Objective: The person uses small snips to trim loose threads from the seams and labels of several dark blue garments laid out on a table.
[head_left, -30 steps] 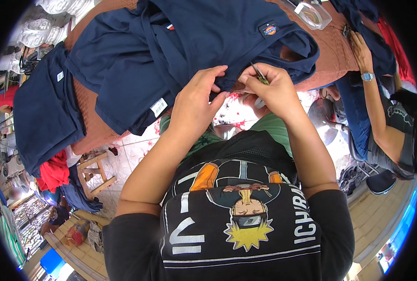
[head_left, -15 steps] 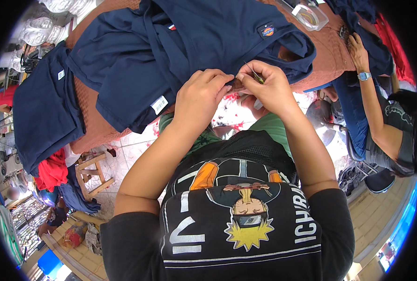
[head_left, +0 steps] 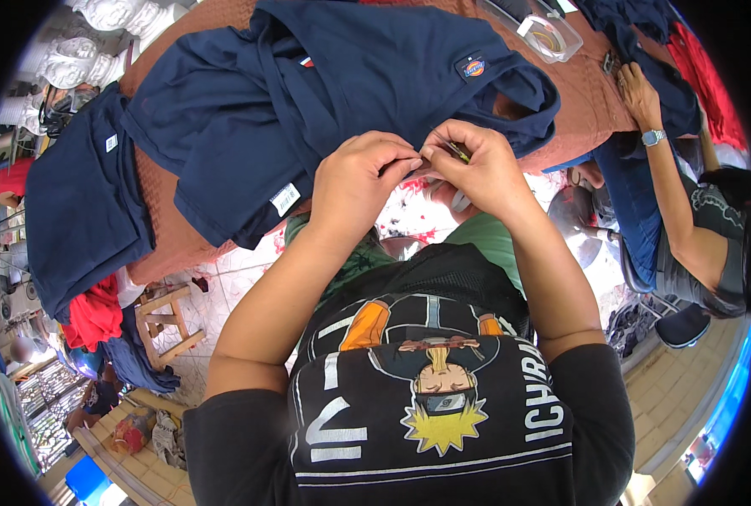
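A dark navy garment (head_left: 375, 84) lies spread over the table in front of me, with a sewn patch (head_left: 473, 67) and a white tag (head_left: 284, 199) on it. At its near edge, my left hand (head_left: 365, 173) is closed in a pinch on the navy cloth. Close beside it, my right hand (head_left: 475, 164) is closed, its thumb and forefinger almost meeting the left fingertips. Tucked in the right palm is a small pointed metal tool (head_left: 458, 152) with a yellow-green part, mostly hidden by the fingers. What exactly the two fingertips pinch between them is too small to make out.
A brown textured cloth (head_left: 586, 93) covers the table. Another folded navy garment (head_left: 80, 211) hangs at its left end. A clear plastic container (head_left: 551, 35) stands far right, near a co-worker's hand (head_left: 640, 97) on dark cloth. A wooden stool (head_left: 171, 325) sits at lower left.
My right hand has turned slightly, and the tool's thin tip no longer sticks up above the fingers. Both hands remain together at the garment's edge.
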Demonstrator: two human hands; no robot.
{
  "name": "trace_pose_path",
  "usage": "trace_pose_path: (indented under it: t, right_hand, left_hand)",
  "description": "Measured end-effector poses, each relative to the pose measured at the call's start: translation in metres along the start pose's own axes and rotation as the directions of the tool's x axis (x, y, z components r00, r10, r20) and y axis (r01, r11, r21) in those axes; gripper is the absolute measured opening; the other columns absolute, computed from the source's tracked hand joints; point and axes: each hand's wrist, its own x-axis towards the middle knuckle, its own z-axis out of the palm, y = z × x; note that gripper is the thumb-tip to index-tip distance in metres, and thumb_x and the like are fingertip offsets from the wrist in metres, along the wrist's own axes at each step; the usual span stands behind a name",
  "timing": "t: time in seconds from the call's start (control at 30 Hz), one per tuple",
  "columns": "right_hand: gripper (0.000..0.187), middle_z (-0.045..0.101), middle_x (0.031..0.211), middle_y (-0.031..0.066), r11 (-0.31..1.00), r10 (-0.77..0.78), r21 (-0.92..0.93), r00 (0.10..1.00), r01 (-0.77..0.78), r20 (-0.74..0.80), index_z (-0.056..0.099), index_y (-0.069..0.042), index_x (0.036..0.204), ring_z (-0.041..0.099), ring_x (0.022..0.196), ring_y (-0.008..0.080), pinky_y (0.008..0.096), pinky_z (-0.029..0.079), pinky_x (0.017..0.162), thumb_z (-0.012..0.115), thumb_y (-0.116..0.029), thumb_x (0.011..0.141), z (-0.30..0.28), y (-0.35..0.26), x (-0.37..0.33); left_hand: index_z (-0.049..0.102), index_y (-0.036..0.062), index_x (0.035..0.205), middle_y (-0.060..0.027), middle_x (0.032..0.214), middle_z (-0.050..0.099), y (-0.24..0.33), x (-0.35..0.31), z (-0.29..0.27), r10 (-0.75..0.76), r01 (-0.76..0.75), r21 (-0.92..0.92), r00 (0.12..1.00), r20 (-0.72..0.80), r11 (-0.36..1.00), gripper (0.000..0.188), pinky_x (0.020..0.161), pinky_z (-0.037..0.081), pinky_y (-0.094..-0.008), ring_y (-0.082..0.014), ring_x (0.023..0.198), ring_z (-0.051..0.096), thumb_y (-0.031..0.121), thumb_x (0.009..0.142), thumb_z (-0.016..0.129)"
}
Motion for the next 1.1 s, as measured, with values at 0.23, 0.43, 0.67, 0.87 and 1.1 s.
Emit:
trace_pose_path:
  t: [0.23, 0.43, 0.67, 0.87, 1.1]
  right_hand:
    - [0.015, 0.064, 0.082, 0.0159, 0.869, -0.280, -0.419, 0.960, 0.263, 0.023, 0.063, -0.002, 0.087, 0.063, 0.073, 0.0336, 0.0402, 0.050, 0.067, 0.068, -0.012, 0.076, -0.006, -0.015, -0.009]
    - [0.024, 0.063, 0.086, 0.0149, 0.870, -0.285, -0.377, 0.949, 0.317, 0.138, 0.062, -0.001, 0.091, 0.063, 0.079, 0.0342, 0.0412, 0.050, 0.070, 0.072, -0.019, 0.079, -0.035, -0.017, -0.004]
    - [0.020, 0.064, 0.088, 0.0133, 0.815, -0.286, -0.432, 0.916, 0.387, 0.283, 0.063, -0.002, 0.090, 0.063, 0.083, 0.0343, 0.0404, 0.049, 0.071, 0.070, -0.018, 0.081, -0.044, -0.016, 0.001]
    - [0.018, 0.064, 0.088, 0.0125, 0.793, -0.268, -0.468, 0.913, 0.391, 0.309, 0.065, -0.003, 0.089, 0.063, 0.083, 0.0345, 0.0428, 0.049, 0.072, 0.069, -0.019, 0.080, -0.034, -0.016, 0.004]
    - [0.019, 0.065, 0.089, 0.0120, 0.768, -0.249, -0.503, 0.908, 0.397, 0.337, 0.064, -0.004, 0.089, 0.063, 0.083, 0.0351, 0.0438, 0.048, 0.071, 0.070, -0.019, 0.080, -0.027, -0.019, 0.006]
  left_hand:
    - [0.071, 0.0060, 0.092, -0.0061, 0.091, 0.071, 0.008, 0.000, 0.008, 0.121, -0.117, 0.128, 0.992, -0.025, 0.985, 0.015, 0.067, 0.053, -0.0323, -0.0233, 0.078, 0.068, 0.009, 0.077, 0.073]
    - [0.069, 0.0052, 0.095, -0.0102, 0.082, 0.070, -0.001, 0.008, -0.001, -0.075, 0.077, -0.007, 0.982, 0.172, 0.997, 0.014, 0.064, 0.052, -0.0321, -0.0252, 0.069, 0.068, 0.016, 0.085, 0.069]
    - [0.070, 0.0028, 0.099, -0.0094, 0.079, 0.071, -0.007, 0.014, -0.007, -0.172, 0.213, -0.100, 0.933, 0.316, 0.972, 0.015, 0.065, 0.050, -0.0273, -0.0136, 0.070, 0.066, 0.014, 0.089, 0.066]
    - [0.070, 0.0024, 0.099, -0.0102, 0.080, 0.071, -0.001, 0.016, -0.010, -0.192, 0.224, -0.060, 0.923, 0.335, 0.973, 0.015, 0.065, 0.050, -0.0274, -0.0127, 0.071, 0.066, 0.013, 0.089, 0.066]
    - [0.070, 0.0024, 0.097, -0.0087, 0.075, 0.068, 0.001, 0.014, -0.010, -0.179, 0.209, -0.070, 0.936, 0.302, 0.975, 0.014, 0.065, 0.050, -0.0280, -0.0136, 0.067, 0.064, 0.014, 0.089, 0.066]
